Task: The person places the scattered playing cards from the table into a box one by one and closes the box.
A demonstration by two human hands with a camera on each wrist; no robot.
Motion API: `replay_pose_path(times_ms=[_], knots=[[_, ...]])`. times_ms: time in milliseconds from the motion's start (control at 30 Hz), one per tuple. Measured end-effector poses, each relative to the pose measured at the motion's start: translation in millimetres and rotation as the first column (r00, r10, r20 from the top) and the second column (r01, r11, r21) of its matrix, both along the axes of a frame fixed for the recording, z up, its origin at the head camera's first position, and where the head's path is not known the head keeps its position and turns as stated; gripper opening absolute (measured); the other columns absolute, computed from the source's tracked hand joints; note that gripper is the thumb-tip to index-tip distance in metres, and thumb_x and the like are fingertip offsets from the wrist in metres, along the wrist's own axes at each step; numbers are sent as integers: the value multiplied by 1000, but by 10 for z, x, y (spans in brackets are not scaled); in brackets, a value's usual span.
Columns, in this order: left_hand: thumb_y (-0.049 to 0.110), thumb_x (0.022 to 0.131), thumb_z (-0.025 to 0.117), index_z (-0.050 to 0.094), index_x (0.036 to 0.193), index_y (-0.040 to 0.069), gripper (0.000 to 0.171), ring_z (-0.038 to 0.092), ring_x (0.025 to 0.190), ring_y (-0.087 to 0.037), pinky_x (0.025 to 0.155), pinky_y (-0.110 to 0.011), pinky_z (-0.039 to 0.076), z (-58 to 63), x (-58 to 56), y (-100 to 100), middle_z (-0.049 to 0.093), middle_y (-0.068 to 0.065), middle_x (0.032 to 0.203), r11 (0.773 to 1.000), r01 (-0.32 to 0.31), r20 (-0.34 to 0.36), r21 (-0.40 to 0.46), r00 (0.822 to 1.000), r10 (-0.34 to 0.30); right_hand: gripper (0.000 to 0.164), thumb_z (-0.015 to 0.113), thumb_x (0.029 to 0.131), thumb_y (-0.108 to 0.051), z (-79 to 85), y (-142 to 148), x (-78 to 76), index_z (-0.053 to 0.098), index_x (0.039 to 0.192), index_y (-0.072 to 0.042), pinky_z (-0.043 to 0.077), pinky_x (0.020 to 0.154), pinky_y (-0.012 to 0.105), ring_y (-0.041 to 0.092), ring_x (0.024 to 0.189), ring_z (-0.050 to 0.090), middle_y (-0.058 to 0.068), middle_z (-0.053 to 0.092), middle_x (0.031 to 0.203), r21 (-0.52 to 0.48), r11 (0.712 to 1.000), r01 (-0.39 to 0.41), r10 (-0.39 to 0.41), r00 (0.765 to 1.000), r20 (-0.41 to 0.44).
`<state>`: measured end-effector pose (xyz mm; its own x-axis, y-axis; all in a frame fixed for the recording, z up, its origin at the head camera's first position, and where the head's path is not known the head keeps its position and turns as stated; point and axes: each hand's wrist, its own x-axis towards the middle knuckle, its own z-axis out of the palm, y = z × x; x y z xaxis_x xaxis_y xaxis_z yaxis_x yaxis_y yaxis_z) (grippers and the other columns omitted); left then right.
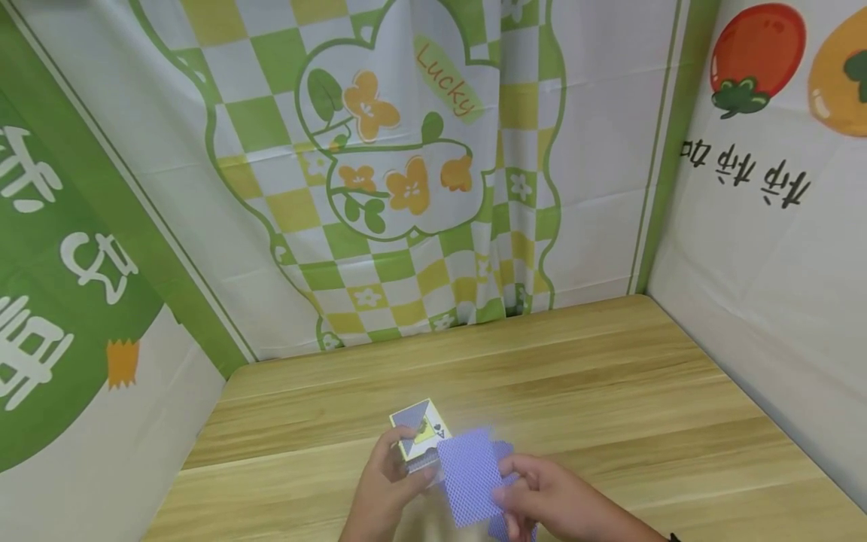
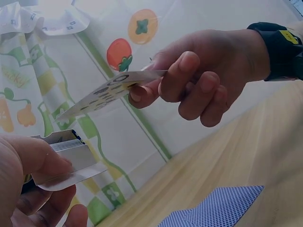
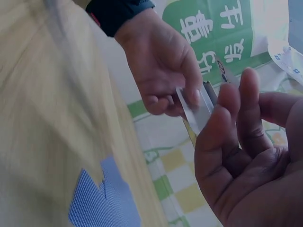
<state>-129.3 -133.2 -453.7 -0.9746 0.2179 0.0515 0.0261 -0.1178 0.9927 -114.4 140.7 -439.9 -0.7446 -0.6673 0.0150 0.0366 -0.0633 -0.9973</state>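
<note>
My left hand [image 1: 387,485] grips a playing-card box [image 1: 421,427], with an ace printed on its front, thumb on one side and fingers around the other. In the left wrist view the box's end flap [image 2: 71,176] stands open toward the right hand. With thumb and fingers, my right hand [image 1: 550,491] pinches a playing card [image 1: 469,482], its blue patterned back upward. The left wrist view shows the printed face [image 2: 106,93] from below. It is held just beside the box's open end. Blue-backed cards [image 2: 215,205] lie on the table beneath the right hand.
The wood-grain table [image 1: 542,376] reaches back to a green and white checked cloth [image 1: 406,278]. Printed cloth also hangs at the left [image 1: 61,263] and right [image 1: 745,226] sides. A dark band [image 2: 284,52] sits on the right wrist.
</note>
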Motion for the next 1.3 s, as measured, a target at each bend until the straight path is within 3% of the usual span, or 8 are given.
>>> replay_pose_path(times_ms=[133, 367, 600, 767, 1000, 1167, 1233, 1300], knots=[[-7, 84, 66, 38, 134, -1, 57, 66, 100, -25, 82, -37, 58, 0, -3, 16, 59, -14, 118, 1000, -12, 0, 1, 1000, 12, 26, 57, 103, -17, 6, -55, 29, 53, 115, 5, 54, 65, 20, 4, 64, 61, -2, 65, 70, -18, 999, -33, 33, 999, 20], [-6, 81, 68, 41, 133, 1, 59, 62, 115, -30, 92, -41, 54, -25, -33, 46, 55, -23, 130, 999, -45, -6, -25, 999, 45, 27, 57, 103, -22, 10, -103, 47, 60, 118, 0, 48, 61, 17, 3, 67, 58, -1, 64, 74, 3, 999, -49, 48, 995, 85], [-9, 80, 67, 40, 134, -1, 60, 64, 110, -30, 90, -41, 54, -9, -10, 60, 61, -18, 123, 999, -30, -18, -14, 999, 30, 28, 55, 104, -23, -6, -125, 34, 62, 118, 1, 45, 56, 15, 1, 64, 56, -2, 65, 73, 1, 999, -53, 53, 995, 83], [-11, 80, 65, 40, 134, -2, 60, 64, 108, -31, 88, -40, 55, 11, 10, 80, 62, -18, 121, 1000, -24, -31, -1, 999, 24, 38, 56, 104, -22, -18, -163, 24, 57, 128, 7, 45, 55, 15, 1, 62, 57, -1, 71, 78, 11, 1000, -1, 1, 999, 45], [-12, 80, 65, 40, 133, -2, 60, 65, 106, -30, 86, -40, 57, 3, 10, 92, 62, -18, 121, 1000, -6, -59, 6, 998, 6, 55, 61, 101, -18, -19, -200, 12, 44, 141, 14, 48, 57, 18, 5, 63, 58, 13, 73, 96, -10, 999, 30, -30, 998, 56], [-11, 80, 65, 39, 133, -3, 60, 66, 105, -30, 85, -40, 58, -2, 15, 101, 61, -19, 120, 1000, 17, -66, 7, 998, -16, 41, 61, 101, -22, 7, -241, -2, 56, 132, 5, 49, 56, 20, 7, 65, 58, 6, 71, 90, 72, 991, 112, -107, 992, -74], [-10, 81, 66, 39, 133, -2, 59, 66, 106, -30, 86, -40, 58, 3, 20, 101, 60, -20, 124, 999, 32, -51, -1, 998, -32, 28, 61, 101, -26, 17, -268, -13, 63, 120, -5, 50, 57, 22, 7, 68, 60, 2, 70, 87, 135, 973, 187, -162, 971, -177], [-7, 83, 67, 39, 134, 0, 59, 65, 109, -31, 88, -40, 58, 7, 27, 97, 58, -21, 128, 999, 39, -28, -13, 999, -40, 19, 63, 100, -30, 27, -299, -21, 65, 108, -12, 52, 58, 24, 8, 70, 62, -1, 69, 85, 185, 945, 269, -211, 935, -283]])
